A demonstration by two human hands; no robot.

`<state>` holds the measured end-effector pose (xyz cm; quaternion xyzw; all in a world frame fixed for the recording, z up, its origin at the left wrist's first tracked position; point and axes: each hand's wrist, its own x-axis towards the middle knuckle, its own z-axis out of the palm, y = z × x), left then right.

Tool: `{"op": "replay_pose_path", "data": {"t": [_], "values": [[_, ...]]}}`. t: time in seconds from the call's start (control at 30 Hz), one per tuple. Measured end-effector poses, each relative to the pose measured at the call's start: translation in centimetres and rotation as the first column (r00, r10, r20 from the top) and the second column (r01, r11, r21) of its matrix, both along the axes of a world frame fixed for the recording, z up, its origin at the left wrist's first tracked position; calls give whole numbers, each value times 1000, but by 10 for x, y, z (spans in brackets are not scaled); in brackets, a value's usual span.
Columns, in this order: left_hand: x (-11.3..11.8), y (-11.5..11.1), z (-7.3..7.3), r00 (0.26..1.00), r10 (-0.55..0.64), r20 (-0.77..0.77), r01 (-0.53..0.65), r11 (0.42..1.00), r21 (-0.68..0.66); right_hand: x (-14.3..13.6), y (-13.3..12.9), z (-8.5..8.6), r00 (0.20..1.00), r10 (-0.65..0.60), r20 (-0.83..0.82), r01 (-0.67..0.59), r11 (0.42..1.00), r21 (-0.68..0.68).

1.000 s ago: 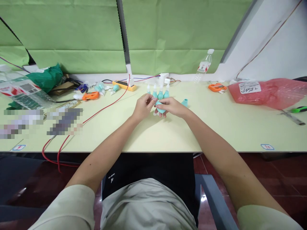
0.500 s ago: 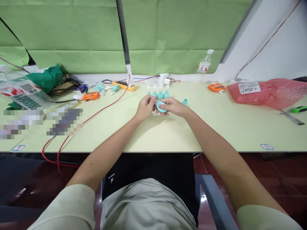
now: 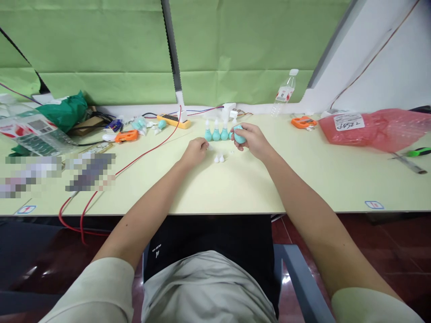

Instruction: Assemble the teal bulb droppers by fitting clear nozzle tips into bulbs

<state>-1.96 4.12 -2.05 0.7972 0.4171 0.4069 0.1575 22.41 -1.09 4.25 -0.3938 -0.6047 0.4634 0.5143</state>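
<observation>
My right hand is wrapped round a turquoise squeeze bulb, raised at the right end of a row of similar bulbs. Those turquoise bulbs with pale pointed tips stand upright side by side; the rightmost is partly hidden behind my right hand. My left hand is apart from the held bulb, its fingers pinched together near the left end of the row. A pale bit shows by its fingertips, too small to name. Between my hands, small white tips rest on the table.
Orange-handled tools and a yellow meter lie at the back left. A plastic bottle stands at the back, with orange scissors and a red plastic bag to the right. A red cable crosses the left side.
My hands, together at the turquoise bulb before, have separated. My left hand has let go of it and moved left; my right hand has carried the bulb up and right, uncovering the small white tips.
</observation>
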Motion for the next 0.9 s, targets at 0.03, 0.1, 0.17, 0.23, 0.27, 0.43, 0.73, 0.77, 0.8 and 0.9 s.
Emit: {"op": "replay_pose_path", "data": {"t": [0.03, 0.1, 0.17, 0.23, 0.27, 0.43, 0.73, 0.77, 0.8, 0.9], "values": [[0, -2, 1, 999, -18, -43, 18, 1000, -7, 0, 1, -1, 1000, -6, 6, 6, 1000, -1], [1, -6, 3, 996, -45, -73, 42, 998, -41, -1, 1, -1, 1000, -7, 25, 7, 1000, -8], [2, -11, 6, 997, -74, -30, 72, 994, -87, -3, -1, 0, 999, -8, 48, 9, 1000, -15], [2, -14, 7, 995, -102, 21, 104, 988, -114, -4, -4, 1, 998, -10, 64, 12, 1000, -21], [3, -15, 7, 993, -115, 33, 118, 986, -119, -5, -4, 1, 998, -10, 67, 11, 1000, -23], [5, -15, 6, 986, -165, 20, 166, 976, -142, -3, -3, 1, 997, -4, 71, 6, 1000, -31], [4, -16, 4, 981, -191, -33, 187, 977, -104, -3, -3, 0, 996, -7, 90, 10, 999, -42], [4, -16, 4, 981, -193, -26, 189, 976, -106, -3, -3, 0, 996, -6, 94, 10, 999, -44], [5, -16, 4, 981, -194, -21, 190, 976, -110, -3, -2, 0, 995, -5, 97, 9, 999, -45], [6, -17, 4, 980, -197, -15, 194, 972, -131, -2, 0, -2, 995, -2, 101, 6, 999, -43]]}}
